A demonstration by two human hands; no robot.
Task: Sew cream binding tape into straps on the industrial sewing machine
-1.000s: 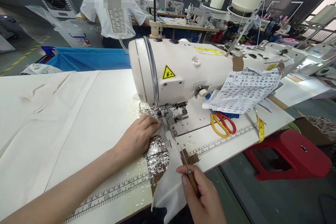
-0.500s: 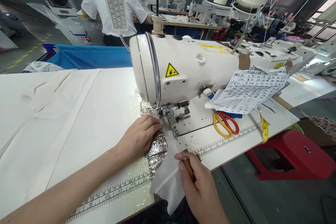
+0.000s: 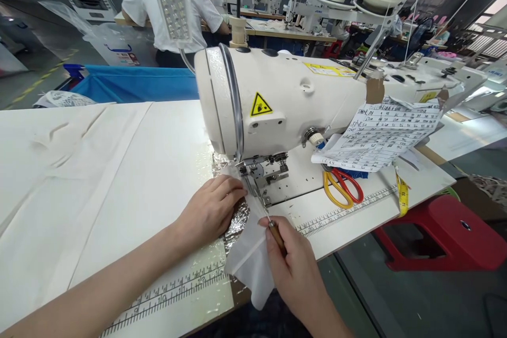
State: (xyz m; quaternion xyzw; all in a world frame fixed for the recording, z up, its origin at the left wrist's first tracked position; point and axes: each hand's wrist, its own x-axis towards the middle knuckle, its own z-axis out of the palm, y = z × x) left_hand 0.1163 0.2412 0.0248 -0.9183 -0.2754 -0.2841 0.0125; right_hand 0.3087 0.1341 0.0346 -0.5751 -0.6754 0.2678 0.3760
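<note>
A thin white fabric piece [image 3: 253, 269] lies under the presser foot of the sewing machine [image 3: 269, 100] and droops over the table's front edge. My left hand [image 3: 212, 206], fingers closed and bent, presses on the fabric just left of the needle area. In my right hand [image 3: 291, 261] is an awl [image 3: 277, 237], gripped by its wooden handle. Its thin metal shaft points up toward the presser foot, over the fabric. Shiny crinkled tape [image 3: 236, 224] covers the table beneath my left fingers. The awl's tip is too small to make out.
Scissors [image 3: 343, 187] with yellow and red handles lie right of the needle. Handwritten sheets [image 3: 380, 134] hang from the machine. A yellow tape measure [image 3: 402, 195] hangs at the table edge, above a red stool [image 3: 447, 232]. White cloth [image 3: 75, 169] spreads leftward. A person [image 3: 174, 16] sits beyond.
The fabric has slid a little farther under the machine, and its hanging end is higher. My right hand has moved slightly up and left with the awl. My left hand stays nearly in place.
</note>
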